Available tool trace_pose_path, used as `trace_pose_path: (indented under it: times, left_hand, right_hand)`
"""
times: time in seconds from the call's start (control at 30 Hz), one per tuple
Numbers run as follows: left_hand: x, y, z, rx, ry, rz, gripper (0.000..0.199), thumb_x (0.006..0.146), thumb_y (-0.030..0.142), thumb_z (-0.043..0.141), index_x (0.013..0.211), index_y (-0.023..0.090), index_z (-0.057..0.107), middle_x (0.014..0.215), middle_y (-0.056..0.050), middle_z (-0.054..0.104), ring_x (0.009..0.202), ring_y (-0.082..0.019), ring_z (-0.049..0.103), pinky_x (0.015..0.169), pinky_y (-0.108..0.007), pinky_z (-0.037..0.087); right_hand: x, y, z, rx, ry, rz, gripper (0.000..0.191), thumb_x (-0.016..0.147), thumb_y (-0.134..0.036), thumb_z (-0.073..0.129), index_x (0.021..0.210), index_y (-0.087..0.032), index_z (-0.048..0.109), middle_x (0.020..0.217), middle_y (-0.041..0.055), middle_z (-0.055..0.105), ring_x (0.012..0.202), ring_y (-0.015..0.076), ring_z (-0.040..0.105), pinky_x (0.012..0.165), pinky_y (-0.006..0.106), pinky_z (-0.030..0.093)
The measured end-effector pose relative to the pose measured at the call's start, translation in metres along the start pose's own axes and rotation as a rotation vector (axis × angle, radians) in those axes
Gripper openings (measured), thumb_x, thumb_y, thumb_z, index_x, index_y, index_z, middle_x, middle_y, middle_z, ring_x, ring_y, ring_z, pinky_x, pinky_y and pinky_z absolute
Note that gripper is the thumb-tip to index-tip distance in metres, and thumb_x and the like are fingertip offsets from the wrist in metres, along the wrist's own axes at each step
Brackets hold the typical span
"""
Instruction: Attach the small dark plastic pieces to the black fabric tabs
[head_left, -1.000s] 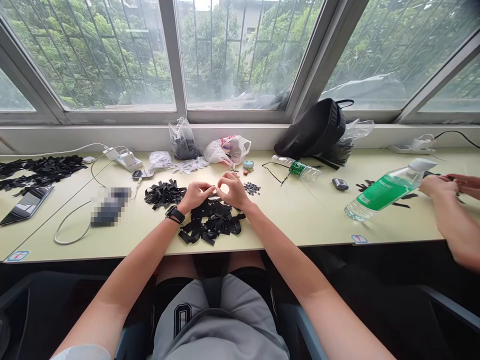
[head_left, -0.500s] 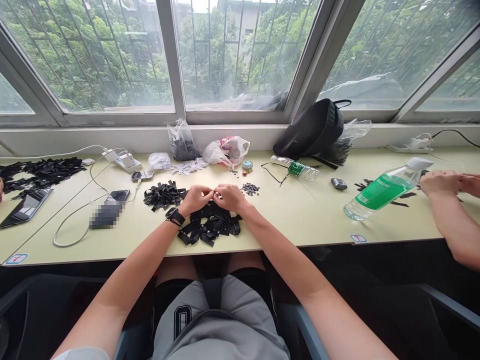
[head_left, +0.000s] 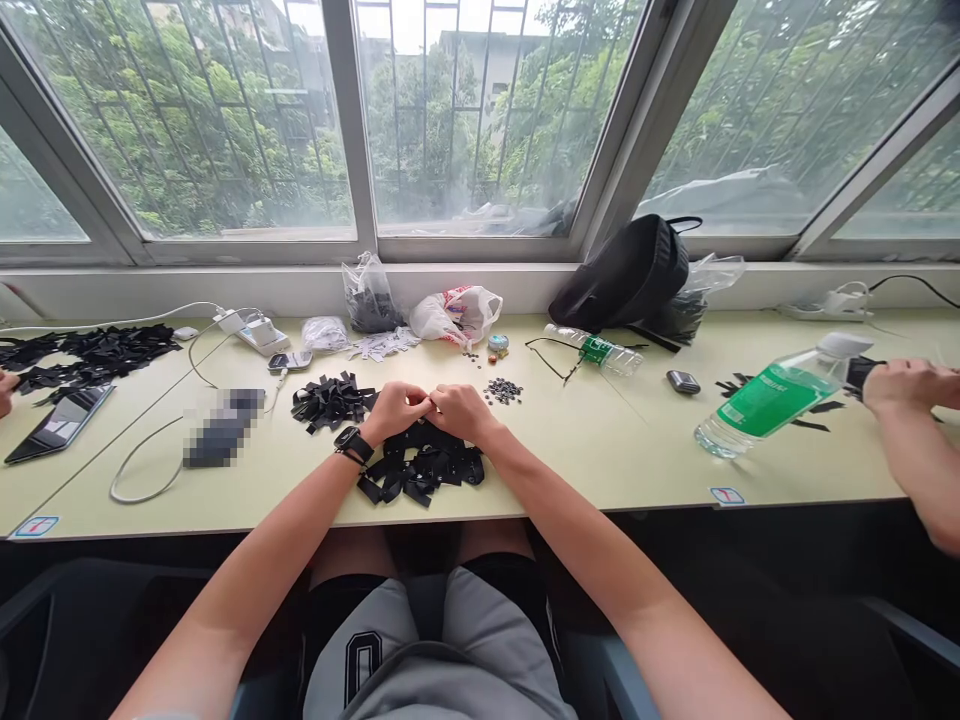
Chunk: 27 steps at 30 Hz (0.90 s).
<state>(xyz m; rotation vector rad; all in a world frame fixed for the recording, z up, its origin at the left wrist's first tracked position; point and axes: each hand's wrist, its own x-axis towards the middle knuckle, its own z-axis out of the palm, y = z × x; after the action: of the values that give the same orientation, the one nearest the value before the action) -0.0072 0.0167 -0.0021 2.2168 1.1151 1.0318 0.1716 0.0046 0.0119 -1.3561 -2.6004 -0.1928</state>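
Note:
My left hand [head_left: 399,410], with a black watch [head_left: 352,444] on its wrist, has thumb and fingers pinched together. Touching its fingertips is my right hand [head_left: 462,412], also closed in a pinch. Whatever lies between the fingertips is too small or hidden to make out. Just below both hands spreads a heap of black fabric-like strips [head_left: 427,470], some with small shiny dots. A second pile of short black strips [head_left: 330,400] sits left of my left hand. Small dark round pieces [head_left: 504,390] are scattered to the right of my right hand.
A dark phone [head_left: 225,430] with a cable and a power strip [head_left: 259,332] lie left. Behind are plastic bags [head_left: 457,312], glasses [head_left: 555,362], a lying bottle [head_left: 596,350] and a black bag [head_left: 622,275]. A large tilted bottle [head_left: 780,395] and another person's hand [head_left: 911,385] are right.
The view has shifted slightly, so the table appears lower. My hands stay pinched together over the black strips. At right, the other person's hand shows a black piece more clearly.

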Motion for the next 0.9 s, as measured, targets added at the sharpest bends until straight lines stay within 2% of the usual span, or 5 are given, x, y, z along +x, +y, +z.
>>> trace_pose_path:
  times: [0.17,0.33,0.47,0.7,0.9]
  left_hand:
    - [0.0,-0.002,-0.001,-0.062,-0.011,-0.04,0.034,0.083,0.036,0.061,0.06,0.012,0.067,0.056,0.001,0.054,0.056,-0.01,0.043,0.053,-0.022,0.031]
    - [0.001,-0.002,-0.003,-0.158,-0.019,-0.083,0.028,0.08,0.033,0.062,0.064,0.011,0.07,0.06,0.0,0.06,0.059,-0.011,0.048,0.054,-0.022,0.034]
    - [0.005,0.0,-0.002,-0.259,0.02,-0.13,0.025,0.081,0.032,0.06,0.067,0.012,0.069,0.062,-0.001,0.062,0.058,-0.011,0.05,0.055,-0.022,0.037]
    - [0.009,-0.006,-0.001,-0.293,0.117,-0.236,0.04,0.086,0.051,0.062,0.072,0.014,0.07,0.062,-0.002,0.063,0.056,-0.013,0.052,0.052,-0.024,0.039]
    - [0.008,-0.007,-0.003,-0.354,0.137,-0.284,0.044,0.086,0.054,0.062,0.07,0.015,0.071,0.063,-0.003,0.065,0.054,-0.012,0.05,0.05,-0.024,0.038]
  right_hand:
    - [0.0,-0.005,0.001,-0.018,-0.008,-0.021,0.036,0.105,-0.038,0.044,0.105,-0.011,0.067,0.1,0.0155,0.07,0.087,0.0235,0.066,0.073,0.03,0.041]
    - [-0.001,-0.002,0.001,-0.006,0.028,-0.044,0.034,0.106,-0.039,0.042,0.105,-0.013,0.064,0.098,0.0127,0.068,0.084,0.0219,0.064,0.071,0.03,0.039]
    - [0.0,0.004,0.005,0.043,0.15,-0.028,0.028,0.107,-0.03,0.038,0.101,-0.015,0.061,0.095,0.01,0.066,0.081,0.0195,0.061,0.07,0.029,0.037]
    - [0.003,0.017,0.011,0.28,0.447,0.027,0.023,0.106,-0.025,0.038,0.102,-0.017,0.059,0.096,0.0089,0.064,0.082,0.0188,0.057,0.072,0.028,0.038]
    - [0.004,0.016,0.018,0.447,0.402,-0.035,0.016,0.104,-0.027,0.047,0.099,-0.019,0.06,0.092,0.0057,0.062,0.077,0.0168,0.055,0.071,0.027,0.04]
